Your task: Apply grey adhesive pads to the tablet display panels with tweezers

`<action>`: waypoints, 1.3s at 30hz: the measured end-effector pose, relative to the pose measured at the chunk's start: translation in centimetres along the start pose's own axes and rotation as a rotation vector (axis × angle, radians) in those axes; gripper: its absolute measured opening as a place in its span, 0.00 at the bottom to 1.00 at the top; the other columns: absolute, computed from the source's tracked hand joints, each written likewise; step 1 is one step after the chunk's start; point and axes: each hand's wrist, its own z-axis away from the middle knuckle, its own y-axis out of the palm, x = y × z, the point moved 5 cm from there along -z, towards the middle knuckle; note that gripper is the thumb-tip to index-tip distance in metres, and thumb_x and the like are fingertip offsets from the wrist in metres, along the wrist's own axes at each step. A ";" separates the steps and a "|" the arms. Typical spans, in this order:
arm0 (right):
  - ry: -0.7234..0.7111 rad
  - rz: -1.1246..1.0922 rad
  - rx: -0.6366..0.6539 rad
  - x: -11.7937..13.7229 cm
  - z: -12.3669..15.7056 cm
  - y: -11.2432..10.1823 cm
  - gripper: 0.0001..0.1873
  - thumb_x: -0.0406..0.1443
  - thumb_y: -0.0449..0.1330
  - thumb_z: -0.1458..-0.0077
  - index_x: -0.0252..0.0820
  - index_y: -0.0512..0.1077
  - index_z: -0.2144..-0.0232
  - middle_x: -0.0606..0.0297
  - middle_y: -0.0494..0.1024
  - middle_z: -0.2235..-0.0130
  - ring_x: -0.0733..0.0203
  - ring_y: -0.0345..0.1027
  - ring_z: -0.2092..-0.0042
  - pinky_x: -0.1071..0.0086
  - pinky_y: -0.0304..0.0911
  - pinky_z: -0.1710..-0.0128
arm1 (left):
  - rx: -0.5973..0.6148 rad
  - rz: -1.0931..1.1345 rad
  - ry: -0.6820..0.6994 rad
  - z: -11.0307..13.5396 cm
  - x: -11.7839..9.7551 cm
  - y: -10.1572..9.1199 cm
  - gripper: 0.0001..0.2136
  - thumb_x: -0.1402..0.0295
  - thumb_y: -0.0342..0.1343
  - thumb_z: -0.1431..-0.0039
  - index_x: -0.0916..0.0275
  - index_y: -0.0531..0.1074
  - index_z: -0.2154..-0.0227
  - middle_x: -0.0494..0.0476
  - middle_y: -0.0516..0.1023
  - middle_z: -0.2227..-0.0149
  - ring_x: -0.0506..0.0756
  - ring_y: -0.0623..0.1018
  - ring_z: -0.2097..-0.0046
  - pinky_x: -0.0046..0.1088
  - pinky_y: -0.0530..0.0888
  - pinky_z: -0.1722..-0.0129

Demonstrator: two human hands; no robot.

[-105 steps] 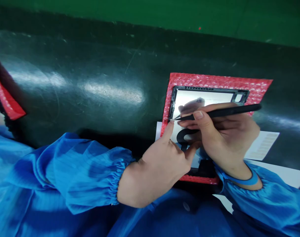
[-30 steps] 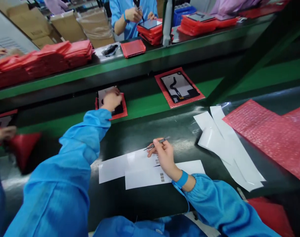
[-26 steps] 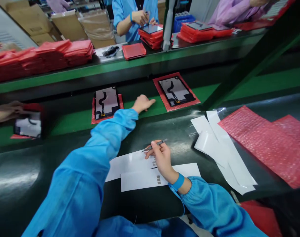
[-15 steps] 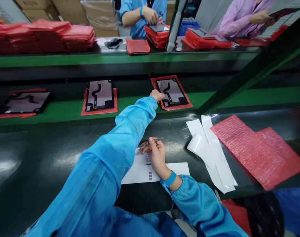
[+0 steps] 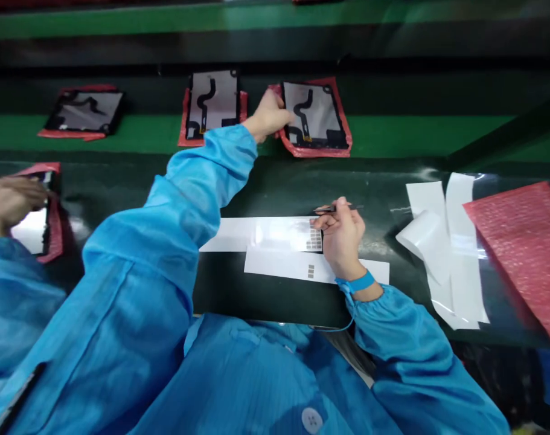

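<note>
My left hand (image 5: 271, 116) reaches to the green belt, closed on the left edge of a display panel (image 5: 314, 112) lying on a red bubble-wrap pouch (image 5: 342, 115). Its thumb lies over the panel's edge; its other fingers are partly hidden. A black ribbon-like strip runs across the panel's grey back. Nearer my body, my right hand (image 5: 345, 232) pinches thin tweezers (image 5: 333, 209), held nearly level. Beneath and beside it lie a white label sheet (image 5: 275, 232) with small grey squares at its right end and a second white sheet (image 5: 275, 263) with a few squares.
Two more panels (image 5: 218, 99) (image 5: 87, 112) sit on red pouches along the green belt (image 5: 383, 134). At far left, a co-worker's hand (image 5: 12, 199) is over another panel. White backing strips (image 5: 465, 254) and red bubble wrap (image 5: 523, 248) lie to the right.
The view has tipped down. My left hand stays at the panel, which is now closer to the neighbouring one. My right hand has shifted right of the label sheet, still with the tweezers.
</note>
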 end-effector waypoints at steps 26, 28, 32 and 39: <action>-0.418 0.740 0.217 3.8 10.2 -7.1 0.02 0.36 0.70 0.31 0.47 0.85 0.57 0.64 0.90 0.63 0.55 0.87 0.68 0.63 0.84 0.69 | 0.210 -0.306 0.758 37.0 -3.1 -2.6 0.20 0.62 0.62 0.26 0.65 0.75 0.37 0.73 0.80 0.35 0.69 0.79 0.33 0.51 0.81 0.37; -0.420 0.745 0.238 3.8 10.5 -7.2 0.04 0.35 0.70 0.31 0.48 0.85 0.55 0.64 0.90 0.62 0.55 0.87 0.67 0.63 0.84 0.69 | 0.340 -0.362 0.880 37.6 -4.8 0.8 0.27 0.55 0.63 0.25 0.68 0.74 0.33 0.74 0.73 0.27 0.70 0.74 0.27 0.51 0.75 0.30; -0.365 0.769 0.227 3.5 11.1 -7.9 0.05 0.36 0.70 0.30 0.50 0.84 0.53 0.63 0.90 0.59 0.55 0.88 0.63 0.63 0.86 0.66 | 0.472 -0.464 0.881 37.6 -5.1 5.1 0.41 0.42 0.63 0.28 0.70 0.68 0.26 0.78 0.64 0.22 0.75 0.70 0.25 0.55 0.70 0.28; -0.261 0.764 0.203 3.3 11.1 -8.4 0.05 0.41 0.72 0.31 0.50 0.84 0.55 0.64 0.91 0.59 0.56 0.87 0.66 0.64 0.86 0.68 | 0.477 -0.493 0.873 37.4 -4.5 5.4 0.42 0.41 0.62 0.29 0.70 0.67 0.25 0.78 0.65 0.22 0.74 0.70 0.25 0.53 0.70 0.30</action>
